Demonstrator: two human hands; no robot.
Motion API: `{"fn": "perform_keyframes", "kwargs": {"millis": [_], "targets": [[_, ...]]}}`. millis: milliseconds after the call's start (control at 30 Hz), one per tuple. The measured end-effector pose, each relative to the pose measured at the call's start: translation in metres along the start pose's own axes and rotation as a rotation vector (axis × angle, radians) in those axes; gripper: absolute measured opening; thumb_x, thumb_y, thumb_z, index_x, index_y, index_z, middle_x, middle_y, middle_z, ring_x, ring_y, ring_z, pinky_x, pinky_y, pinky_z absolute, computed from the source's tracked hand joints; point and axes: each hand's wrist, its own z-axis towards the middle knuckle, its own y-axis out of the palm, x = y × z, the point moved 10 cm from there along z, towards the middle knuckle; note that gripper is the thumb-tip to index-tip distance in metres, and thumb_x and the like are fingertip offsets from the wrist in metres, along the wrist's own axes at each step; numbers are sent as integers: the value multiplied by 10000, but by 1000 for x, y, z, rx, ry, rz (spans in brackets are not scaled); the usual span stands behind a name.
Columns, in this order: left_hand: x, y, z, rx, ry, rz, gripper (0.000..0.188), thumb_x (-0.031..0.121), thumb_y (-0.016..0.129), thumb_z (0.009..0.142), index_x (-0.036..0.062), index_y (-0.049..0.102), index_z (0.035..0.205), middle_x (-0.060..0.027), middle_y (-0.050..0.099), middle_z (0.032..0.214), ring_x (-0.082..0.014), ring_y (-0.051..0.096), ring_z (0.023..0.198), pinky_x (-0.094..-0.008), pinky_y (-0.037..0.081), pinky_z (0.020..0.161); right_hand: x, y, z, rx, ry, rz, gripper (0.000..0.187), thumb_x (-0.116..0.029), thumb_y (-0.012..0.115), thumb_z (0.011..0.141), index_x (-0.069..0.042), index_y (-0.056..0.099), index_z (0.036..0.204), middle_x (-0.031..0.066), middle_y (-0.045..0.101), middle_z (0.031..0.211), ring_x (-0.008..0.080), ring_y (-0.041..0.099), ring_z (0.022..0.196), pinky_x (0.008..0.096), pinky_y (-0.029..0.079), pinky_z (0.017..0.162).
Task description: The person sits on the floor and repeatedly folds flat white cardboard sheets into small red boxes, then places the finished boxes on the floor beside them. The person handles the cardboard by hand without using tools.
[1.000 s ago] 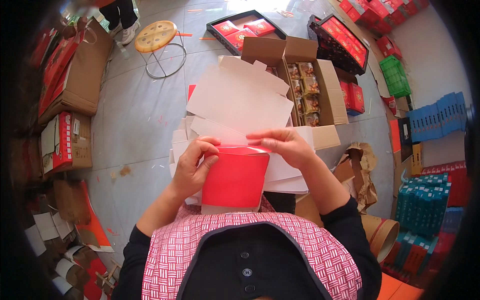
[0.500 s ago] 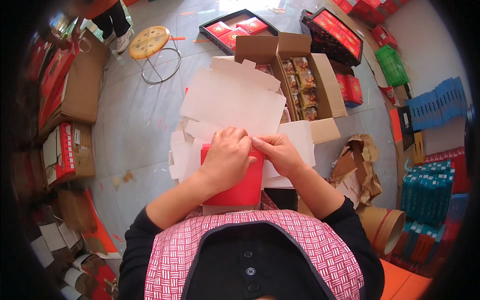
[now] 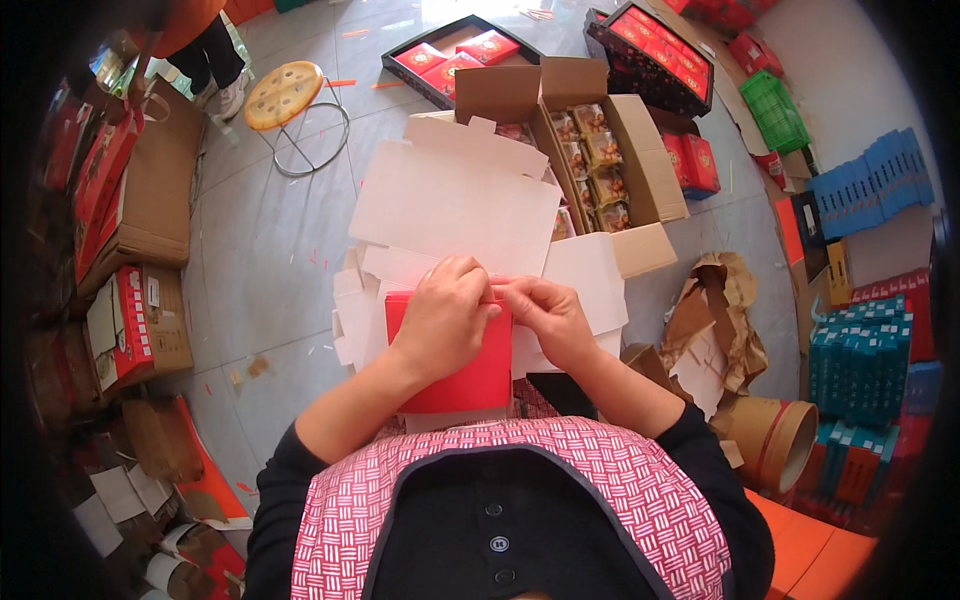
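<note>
A red paper box [image 3: 462,388] lies in front of me on a stack of flat white carton blanks [image 3: 455,200]. My left hand [image 3: 445,318] reaches across the top of the box, its fingers bent over the far edge. At the far right corner my right hand [image 3: 553,318] pinches that edge between thumb and curled forefinger. The fingertips of both hands nearly meet there. Beneath my fingers the far edge is mostly hidden, so the shape of the flap does not show.
Beyond the blanks stands an open cardboard carton [image 3: 655,170] with wrapped food packs. Black trays [image 3: 395,72] of red boxes lie farther off. A round stool [image 3: 284,95] is at far left, near a standing person [image 3: 205,55]. Crumpled brown paper [image 3: 738,300] lies right.
The view has shifted slightly. Both hands stay at the far edge of the red box, and my right fingers look more curled over it.
</note>
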Motion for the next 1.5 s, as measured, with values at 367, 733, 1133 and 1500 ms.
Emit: {"fn": "perform_keyframes", "kwargs": {"millis": [367,733,1133,1500], "targets": [[-53,-38,-56,59,-262,-642,453,97,779,765,46,554,1154,-62,573,1107,-141,569,995,-281,493,844,-13,6,-22,-2,-177,8,234,33,552,908,8,608,1133,157,568,1257,208,521,1192,326,448,987],[-68,-25,-60,265,-260,-613,154,3,680,817,34,645,964,-108,617,1098,-179,578,999,-300,455,884,-8,5,-18,18,-136,-180,230,-2,565,913,0,616,1137,144,584,1237,187,540,1164,308,449,961],[-95,-34,-71,471,-396,-719,130,-34,615,817,28,644,927,-148,619,1084,-219,562,1027,-345,417,935,63,-230,155,96,-257,-1257,207,-102,685,722,13,676,893,153,659,959,331,630,892,388,509,797],[-96,-33,-63,444,-400,-654,103,26,613,859,45,643,956,-151,619,1099,-201,563,1015,-328,426,922,135,-202,175,-273,83,-1826,251,-240,599,805,-234,691,1038,-14,609,1049,195,513,1103,496,403,855]]}}
